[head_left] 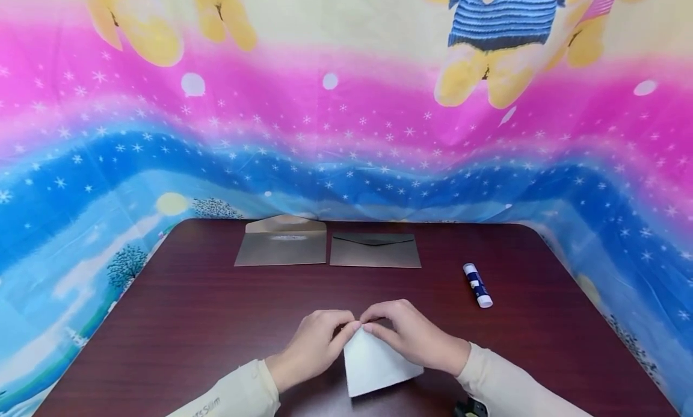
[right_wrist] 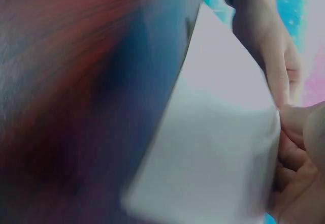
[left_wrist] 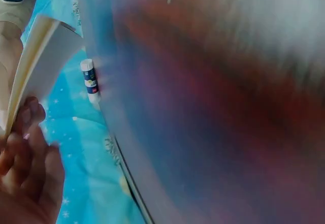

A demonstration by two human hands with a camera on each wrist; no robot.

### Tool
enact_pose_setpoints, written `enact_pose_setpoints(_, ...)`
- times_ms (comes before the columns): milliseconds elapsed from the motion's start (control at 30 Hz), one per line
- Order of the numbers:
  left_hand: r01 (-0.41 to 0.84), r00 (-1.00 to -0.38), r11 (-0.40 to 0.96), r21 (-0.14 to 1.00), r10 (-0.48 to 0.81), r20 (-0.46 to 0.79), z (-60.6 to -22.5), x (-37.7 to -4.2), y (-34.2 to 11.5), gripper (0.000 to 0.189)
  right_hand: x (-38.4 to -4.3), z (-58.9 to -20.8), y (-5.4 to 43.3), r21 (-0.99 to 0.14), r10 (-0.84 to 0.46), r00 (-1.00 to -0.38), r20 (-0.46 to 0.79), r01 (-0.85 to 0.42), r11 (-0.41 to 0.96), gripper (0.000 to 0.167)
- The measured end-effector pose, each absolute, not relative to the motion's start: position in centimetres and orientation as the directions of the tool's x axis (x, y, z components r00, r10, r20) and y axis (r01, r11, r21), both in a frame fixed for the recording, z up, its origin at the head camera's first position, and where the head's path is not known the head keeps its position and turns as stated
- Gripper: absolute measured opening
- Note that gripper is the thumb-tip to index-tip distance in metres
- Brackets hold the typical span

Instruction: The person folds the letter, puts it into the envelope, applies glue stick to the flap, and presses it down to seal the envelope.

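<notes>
A folded white paper (head_left: 373, 366) is held up at its upper edge by both hands near the front of the table. My left hand (head_left: 316, 342) pinches it between thumb and fingers at the top left. Close beside it, the right hand (head_left: 411, 333) pinches the same edge, thumb on the near face. The two thumb tips almost meet there. In the left wrist view the paper (left_wrist: 51, 56) appears edge-on, its layers partly apart with a cream strip along one side. The right wrist view shows its broad blank face (right_wrist: 213, 107), slanting down from the fingers.
At the back of the dark red wooden table (head_left: 189, 308) lie two grey-brown envelopes: the left one (head_left: 281, 251) has its flap up, the right one (head_left: 373, 256) its flap down. A glue stick (head_left: 477, 284) lies to the right. A printed cloth (head_left: 346, 128) hangs behind.
</notes>
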State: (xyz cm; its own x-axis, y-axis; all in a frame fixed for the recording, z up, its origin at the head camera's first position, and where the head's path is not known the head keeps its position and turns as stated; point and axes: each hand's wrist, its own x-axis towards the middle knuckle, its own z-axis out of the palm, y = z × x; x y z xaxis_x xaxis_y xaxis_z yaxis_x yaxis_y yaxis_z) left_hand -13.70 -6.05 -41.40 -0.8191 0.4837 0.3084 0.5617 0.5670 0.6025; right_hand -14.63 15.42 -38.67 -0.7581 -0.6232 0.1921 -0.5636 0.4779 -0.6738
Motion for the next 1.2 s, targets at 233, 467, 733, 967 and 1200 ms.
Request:
enact_pose_setpoints(233, 0.503, -0.861, 0.483, 0.717, 0.351, 0.368, -41.5, -13.3, -6.0, 0.035, -15.2, -38.6, 15.2, -0.753, -0.419, -0.858, 0.298, -0.481, 0.449, 0.010)
enact_pose_setpoints(467, 0.443, -0.871, 0.419, 0.792, 0.412, 0.269, -41.7, -12.8, -6.0, 0.036, -15.7, -38.2, 16.0, -0.821, -0.270, -0.910, 0.316, -0.404, 0.402, 0.011)
enact_pose_setpoints(733, 0.405, -0.854, 0.345, 0.847, 0.474, 0.215, -41.8, -12.5, -5.9, 0.032, -15.9, -38.3, 16.4, -0.820, -0.231, -0.910, 0.345, -0.412, 0.398, 0.009)
enact_pose_setpoints(967, 0.393, -0.829, 0.369, 0.842, 0.539, 0.151, -42.0, -12.6, -6.4, 0.034, -16.0, -38.5, 16.5, -0.803, -0.258, -0.912, 0.319, -0.405, 0.437, 0.009)
enact_pose_setpoints(1200, 0.230, -0.808, 0.214, 0.950, 0.586, 0.064, -41.5, -13.0, -6.4, 0.023, -15.5, -38.5, 16.3, -0.784, -0.454, -0.865, 0.215, -0.430, 0.448, 0.010)
